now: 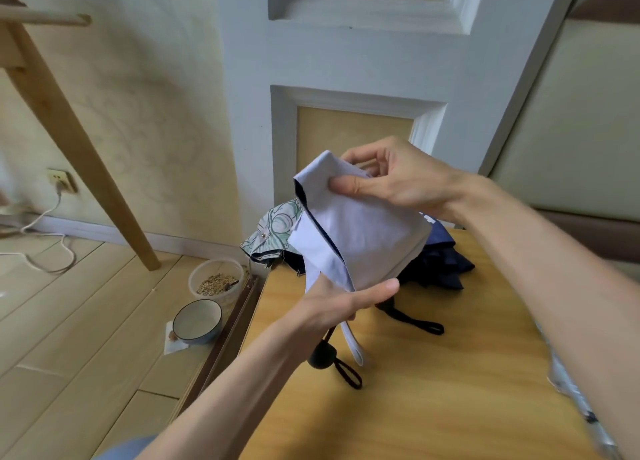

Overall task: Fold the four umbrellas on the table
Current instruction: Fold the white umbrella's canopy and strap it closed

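the lavender umbrella was held above the far half of the table. the left hand gripped its lower end, just above the black handle. the right hand, at 1 o'clock from the left, pinched the upper fabric. behind it a navy umbrella lay at 2 o'clock and a floral umbrella at 11 o'clock.

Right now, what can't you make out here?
Head view:
- dark blue umbrella: mostly hidden behind the pale umbrella.
- patterned umbrella: partly covered by the pale one.
- silvery thing at the right edge: blurred and cut off, so I can't identify it.
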Demonstrator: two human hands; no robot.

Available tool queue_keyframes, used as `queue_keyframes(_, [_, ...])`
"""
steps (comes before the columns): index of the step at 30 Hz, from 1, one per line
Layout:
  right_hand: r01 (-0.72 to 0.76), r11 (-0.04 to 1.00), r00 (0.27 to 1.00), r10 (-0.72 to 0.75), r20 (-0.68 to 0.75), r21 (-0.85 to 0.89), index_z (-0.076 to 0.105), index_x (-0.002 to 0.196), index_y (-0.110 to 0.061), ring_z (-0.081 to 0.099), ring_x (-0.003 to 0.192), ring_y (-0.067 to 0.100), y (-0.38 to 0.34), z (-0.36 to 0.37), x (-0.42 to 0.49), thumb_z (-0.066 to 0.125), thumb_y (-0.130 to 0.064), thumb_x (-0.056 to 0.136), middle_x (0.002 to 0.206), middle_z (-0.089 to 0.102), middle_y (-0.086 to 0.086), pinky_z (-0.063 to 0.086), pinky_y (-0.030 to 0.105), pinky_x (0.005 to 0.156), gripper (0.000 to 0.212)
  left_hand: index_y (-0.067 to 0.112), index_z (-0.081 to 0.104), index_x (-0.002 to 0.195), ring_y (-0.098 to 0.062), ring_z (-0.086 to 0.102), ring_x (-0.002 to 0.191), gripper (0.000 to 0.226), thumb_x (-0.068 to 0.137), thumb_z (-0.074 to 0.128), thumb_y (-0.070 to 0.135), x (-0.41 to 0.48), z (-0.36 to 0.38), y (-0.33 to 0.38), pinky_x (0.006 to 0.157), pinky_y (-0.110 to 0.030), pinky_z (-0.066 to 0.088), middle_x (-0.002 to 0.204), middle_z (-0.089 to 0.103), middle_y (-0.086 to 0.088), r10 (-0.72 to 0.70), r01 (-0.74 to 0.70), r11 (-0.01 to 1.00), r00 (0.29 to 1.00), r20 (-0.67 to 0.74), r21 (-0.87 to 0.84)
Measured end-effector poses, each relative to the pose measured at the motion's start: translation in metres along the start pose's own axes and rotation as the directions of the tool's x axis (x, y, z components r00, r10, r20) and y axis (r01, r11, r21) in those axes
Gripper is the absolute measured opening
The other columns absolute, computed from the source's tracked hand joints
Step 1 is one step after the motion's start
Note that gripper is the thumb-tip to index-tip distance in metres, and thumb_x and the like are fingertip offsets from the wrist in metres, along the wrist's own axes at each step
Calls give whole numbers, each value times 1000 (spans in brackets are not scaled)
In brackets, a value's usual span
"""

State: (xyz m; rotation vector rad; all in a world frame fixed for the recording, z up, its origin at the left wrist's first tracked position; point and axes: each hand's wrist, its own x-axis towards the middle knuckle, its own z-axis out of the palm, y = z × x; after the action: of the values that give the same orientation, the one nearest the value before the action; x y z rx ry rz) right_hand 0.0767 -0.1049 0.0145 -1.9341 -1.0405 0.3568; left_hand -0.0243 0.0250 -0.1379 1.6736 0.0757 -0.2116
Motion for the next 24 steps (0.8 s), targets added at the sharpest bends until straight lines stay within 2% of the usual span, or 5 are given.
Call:
queue_keyframes(5, [49,924,991,-91,-93,-379,78,92,-13,61,70,8,15,24,38,80,-23,94,75,71,1,47,28,66,11,35,66,123,-6,69,88,59,80,77,73,-5,11,8,86,-32,55,109,76,7,61,-70,993,994,-91,-99])
queue_keyframes(9, [-139,654,986,17,-169,-744,77,102,-33,64,105,20,24,29,44,79,-54,87,97,71,-10,43,39,96,27,38,63,125,-15,72,97,61,78,75,74,-5,8,5,83,-31,52,115,76,12,26,-49,984,991,-130,-170])
queue_keyframes(17, [-401,901,908,368,-200,-165,70,130,-39,58,121,5,29,-9,-8,74,-70,82,130,63,-15,43,26,102,58,35,66,130,-13,66,90,68,74,79,71,-6,-8,7,74,-27,47,106,71,7,49,-77,976,989,-137,-203])
queue_keyframes(21, [-464,877,859,410,-307,-125,55,62,-25,47,66,10,40,5,-7,78,-66,83,66,45,-13,32,28,64,51,38,69,126,-14,65,81,68,77,60,84,-8,-2,9,77,-30,45,100,74,1,82,-105,975,989,-122,-194])
queue_keyframes(24, [-445,887,858,383,-341,-124,50,57,-13,64,72,21,38,7,-8,76,-77,76,69,67,-18,49,31,73,72,26,69,126,-18,65,79,72,84,59,84,-7,0,9,73,-31,41,98,73,-4,53,-80,969,991,-120,-233])
